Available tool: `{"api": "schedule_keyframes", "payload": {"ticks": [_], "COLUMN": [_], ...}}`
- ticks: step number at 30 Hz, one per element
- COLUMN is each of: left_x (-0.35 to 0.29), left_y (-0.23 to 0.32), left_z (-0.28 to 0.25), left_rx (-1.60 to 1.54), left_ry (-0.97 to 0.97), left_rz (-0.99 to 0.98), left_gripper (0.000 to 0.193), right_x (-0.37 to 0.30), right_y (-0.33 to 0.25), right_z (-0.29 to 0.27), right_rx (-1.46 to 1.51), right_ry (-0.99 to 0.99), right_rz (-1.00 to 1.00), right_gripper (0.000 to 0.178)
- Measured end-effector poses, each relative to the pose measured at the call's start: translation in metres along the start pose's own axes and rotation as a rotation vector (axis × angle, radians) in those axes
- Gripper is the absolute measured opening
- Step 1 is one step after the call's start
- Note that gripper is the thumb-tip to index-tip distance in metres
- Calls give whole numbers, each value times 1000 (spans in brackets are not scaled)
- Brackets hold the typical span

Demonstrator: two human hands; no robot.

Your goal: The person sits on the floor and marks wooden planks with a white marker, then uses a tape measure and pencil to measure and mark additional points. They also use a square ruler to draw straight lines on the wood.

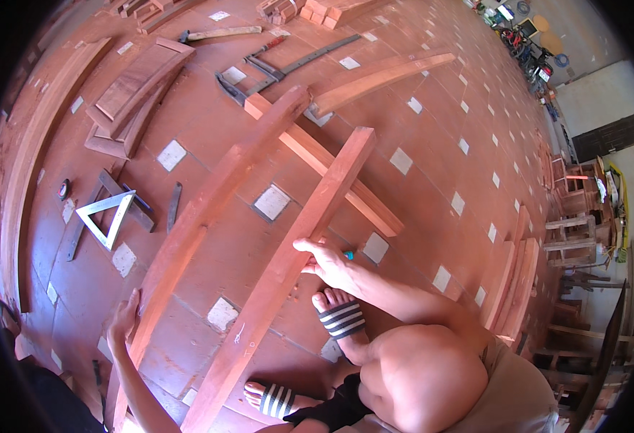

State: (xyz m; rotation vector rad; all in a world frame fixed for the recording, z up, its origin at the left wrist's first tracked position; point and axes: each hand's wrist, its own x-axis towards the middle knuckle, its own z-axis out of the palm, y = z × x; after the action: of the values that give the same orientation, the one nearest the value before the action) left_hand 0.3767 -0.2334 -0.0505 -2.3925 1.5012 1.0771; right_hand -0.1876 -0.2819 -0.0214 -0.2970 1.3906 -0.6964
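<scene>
1. Thumb over the top face and fingers down the right side, the right hand (pixel 322 261) holds the right beam (pixel 281 270) at about its middle.
2. Its partner, the left hand (pixel 122 317), lies along the left side of the left beam (pixel 212 187), toward the near end; whether those fingers grip or merely rest, I cannot tell.
3. Both beams run from near to far, side by side and apart, resting across a crosspiece (pixel 307 150) toward their far ends.
4. Laying out seems done, as far as it shows: the beams are propped, and the right one bears white marks on its near half. No closed joint is visible between them, so any joining looks undone.
5. Left of the beams lies a silver triangular square (pixel 120 220), within reach for checking.
6. Farther off, a bar clamp (pixel 320 54), a hammer (pixel 223 33), framed panels (pixel 140 86) and a curved timber (pixel 382 83) lie loose, apparently not in use.
</scene>
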Motion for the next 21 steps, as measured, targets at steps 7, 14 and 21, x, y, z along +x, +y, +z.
{"api": "schedule_keyframes", "payload": {"ticks": [7,14,21], "left_x": [-2,-21,-25], "left_y": [1,1,23], "left_z": [-4,-9,-15], "left_rx": [8,2,-26], "left_ry": [-28,-88,-168], "left_rz": [-23,-1,-82], "left_gripper": [103,104,105], "right_x": [6,4,10], "right_y": [25,25,22], "right_z": [-34,-49,-52], "right_rx": [157,276,264], "right_ry": [-147,-225,-198], "right_rz": [-3,61,54], "right_gripper": [24,15,21]}}
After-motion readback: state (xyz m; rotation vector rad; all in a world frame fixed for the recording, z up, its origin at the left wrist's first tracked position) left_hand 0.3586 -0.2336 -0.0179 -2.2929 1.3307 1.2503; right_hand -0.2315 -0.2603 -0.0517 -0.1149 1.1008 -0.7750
